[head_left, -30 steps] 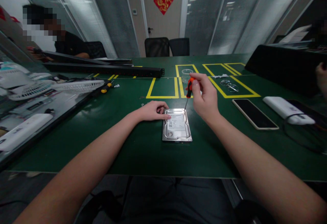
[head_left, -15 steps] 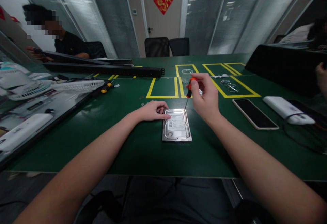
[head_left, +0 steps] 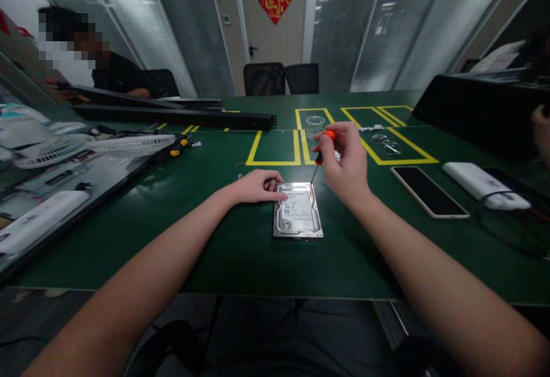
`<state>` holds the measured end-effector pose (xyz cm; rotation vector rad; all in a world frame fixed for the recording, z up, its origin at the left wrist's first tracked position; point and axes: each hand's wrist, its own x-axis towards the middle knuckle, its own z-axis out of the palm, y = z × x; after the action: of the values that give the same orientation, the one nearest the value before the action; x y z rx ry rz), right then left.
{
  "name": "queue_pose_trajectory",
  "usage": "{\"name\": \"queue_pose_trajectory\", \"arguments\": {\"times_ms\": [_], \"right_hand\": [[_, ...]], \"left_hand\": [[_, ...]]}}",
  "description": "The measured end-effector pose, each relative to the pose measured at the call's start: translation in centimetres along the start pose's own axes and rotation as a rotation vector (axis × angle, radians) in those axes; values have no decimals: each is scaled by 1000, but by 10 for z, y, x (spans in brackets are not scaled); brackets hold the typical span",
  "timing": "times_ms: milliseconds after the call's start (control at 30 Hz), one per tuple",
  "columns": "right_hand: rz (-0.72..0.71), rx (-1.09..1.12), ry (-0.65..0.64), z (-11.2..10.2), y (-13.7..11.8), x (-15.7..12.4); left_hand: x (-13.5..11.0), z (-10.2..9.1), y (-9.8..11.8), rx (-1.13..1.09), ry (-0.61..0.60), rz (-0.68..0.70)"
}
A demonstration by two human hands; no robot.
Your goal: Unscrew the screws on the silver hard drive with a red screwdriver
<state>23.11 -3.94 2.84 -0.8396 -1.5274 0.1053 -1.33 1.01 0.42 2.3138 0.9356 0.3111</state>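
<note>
A silver hard drive (head_left: 298, 212) with a white label lies flat on the green table in front of me. My left hand (head_left: 259, 186) grips its far left corner, thumb on the top face and fingers curled at the edge. In my right hand (head_left: 346, 162) is an orange and black screwdriver (head_left: 319, 158), held by the handle between thumb and fingers. The shaft slants down, and its tip meets the drive near the far right corner. Whether a screw sits under the tip is too small to tell.
Right of the drive lie a phone (head_left: 429, 192), a white power bank (head_left: 485, 185) with a black cable, and eyeglasses (head_left: 387, 144). Beyond my right hand stands a clear cup (head_left: 315, 126). Black power strips (head_left: 180, 118) and fan parts (head_left: 129, 143) occupy the left. People sit at both sides.
My right fingers have shifted around the screwdriver handle, and the handle appears turned slightly. The tip stays at the same corner. My left hand and the hard drive have not moved.
</note>
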Motion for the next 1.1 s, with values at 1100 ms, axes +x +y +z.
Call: {"name": "queue_pose_trajectory", "arguments": {"times_ms": [1100], "right_hand": [[36,103,-108,-4,-2,-2]], "left_hand": [[1,1,-1,1,-4,-16]]}}
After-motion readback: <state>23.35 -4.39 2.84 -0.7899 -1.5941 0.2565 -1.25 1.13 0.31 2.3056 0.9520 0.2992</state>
